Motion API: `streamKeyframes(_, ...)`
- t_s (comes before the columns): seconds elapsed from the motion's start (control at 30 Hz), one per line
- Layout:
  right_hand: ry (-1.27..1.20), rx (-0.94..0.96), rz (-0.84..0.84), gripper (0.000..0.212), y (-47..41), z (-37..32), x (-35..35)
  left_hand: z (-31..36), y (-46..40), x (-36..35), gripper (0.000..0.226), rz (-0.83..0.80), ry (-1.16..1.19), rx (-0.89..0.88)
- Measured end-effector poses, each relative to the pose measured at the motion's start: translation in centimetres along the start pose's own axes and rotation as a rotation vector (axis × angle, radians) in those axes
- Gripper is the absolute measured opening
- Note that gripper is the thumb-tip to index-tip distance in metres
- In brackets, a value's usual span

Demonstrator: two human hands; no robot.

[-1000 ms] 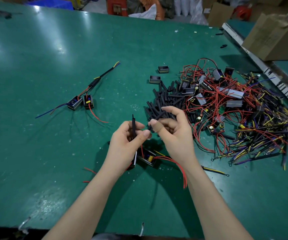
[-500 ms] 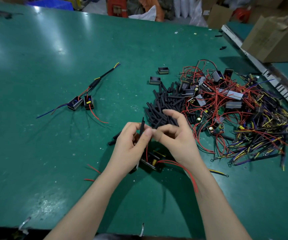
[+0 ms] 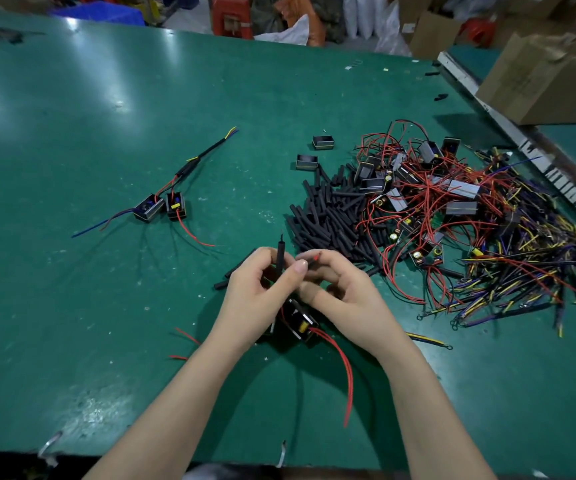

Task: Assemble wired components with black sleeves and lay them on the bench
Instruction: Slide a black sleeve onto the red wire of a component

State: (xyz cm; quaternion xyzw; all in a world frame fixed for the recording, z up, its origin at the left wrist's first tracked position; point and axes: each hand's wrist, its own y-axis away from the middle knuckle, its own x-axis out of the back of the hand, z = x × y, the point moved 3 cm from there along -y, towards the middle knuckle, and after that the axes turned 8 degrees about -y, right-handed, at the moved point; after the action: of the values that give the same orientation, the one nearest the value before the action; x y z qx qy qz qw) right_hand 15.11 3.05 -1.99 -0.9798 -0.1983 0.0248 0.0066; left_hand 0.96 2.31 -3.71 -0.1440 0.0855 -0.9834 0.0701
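Now the left hand (image 3: 262, 292) pinches a black sleeve (image 3: 280, 252) upright between thumb and fingers at frame centre, and it has tilted back near vertical after leaning right half a second ago. The right hand (image 3: 345, 299) has swapped what it holds: a second ago it held a black sleeve piece, now its fingertips pinch a red wire end (image 3: 315, 257), blurred, aimed toward the sleeve from just beside it. Both hands closed in and dropped slightly toward the green surface (image 3: 106, 306). Likely meaning: threading is about to start, wire into sleeve, not yet in.

The wired component (image 3: 300, 320), a small black module with a yellow part, hangs below the hands, its red lead (image 3: 345, 372) trailing toward lower centre. Two finished modules with sleeved wires (image 3: 162, 206) lie on the surface at left of centre, unchanged. A loose black sleeve pile (image 3: 328, 220) sits right of centre, touching the tangle of red, yellow and purple wired parts (image 3: 487, 244) further right. Two open black housings (image 3: 314, 152) lie above the pile.

Cardboard boxes (image 3: 549, 74) sit upper right; any print on them is too blurred to read. No brand or label is legible anywhere.
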Motion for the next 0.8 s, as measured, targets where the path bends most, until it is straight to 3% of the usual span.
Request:
streamKeyframes(0.1,-0.008,0.017,0.007,0.018,0.0,-0.5,0.1,0.3,0.1,0.2,0.010,0.013,-0.040,-0.064)
streamKeyframes(0.33,0.210,0.188,0.338,0.016,-0.5,-1.5,1.1,0.6,0.4,0.0,0.007,-0.135,-0.078,0.011)
streamKeyframes(0.47,0.098,0.205,0.497,0.020,-0.4,-1.2,0.6,1.2,0.8,0.2,0.011,-0.200,-0.104,0.002)
streamKeyframes(0.53,0.013,0.142,0.482,0.022,-0.4,-1.2,0.5,1.4,0.8,0.0,0.014,-0.234,-0.105,0.032)
streamKeyframes(0.67,-0.050,0.000,0.211,0.017,-0.5,-2.2,0.5,1.6,0.8,-0.1,0.022,-0.287,-0.112,0.062)
streamKeyframes(0.8,-0.115,-0.020,0.347,0.023,-0.5,-2.1,0.2,2.3,0.4,0.0,0.014,-0.229,-0.155,-0.022)
